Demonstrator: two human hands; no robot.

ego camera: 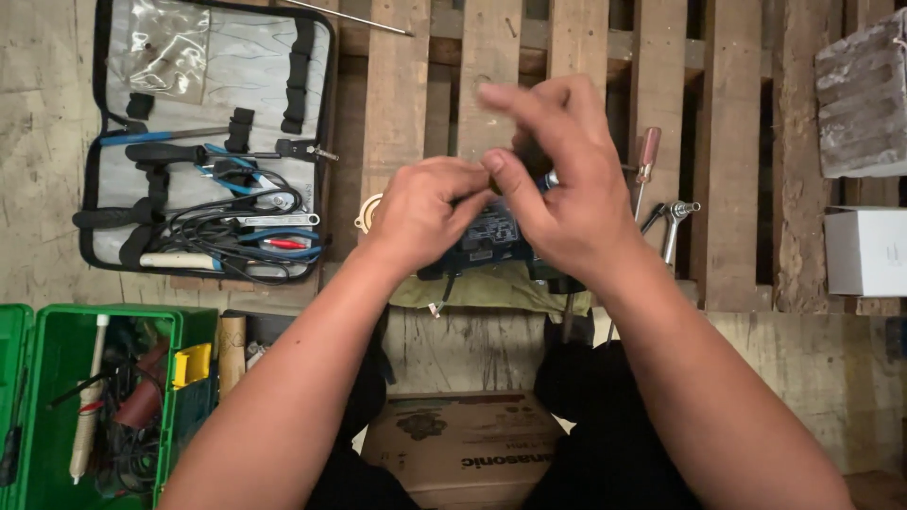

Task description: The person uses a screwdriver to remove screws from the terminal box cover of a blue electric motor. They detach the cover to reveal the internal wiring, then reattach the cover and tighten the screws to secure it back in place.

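Note:
My left hand (pixel 420 210) and my right hand (pixel 565 184) meet over a dark blue electrical device (pixel 487 238) that rests on an olive cloth (pixel 491 291) on a wooden pallet (pixel 397 104). The left hand's fingers curl against the device's top. The right hand pinches something small at the device's upper edge, thumb and forefinger together, other fingers raised and blurred. What is pinched is hidden.
An open grey tool roll (pixel 213 142) with pliers, wires and screwdrivers lies at the left. A green toolbox (pixel 94 406) stands at the lower left. A red-handled screwdriver (pixel 647 156), a metal wrench (pixel 675 222), a white box (pixel 864 250), a grey block (pixel 862 99) and a cardboard box (pixel 463 444) are nearby.

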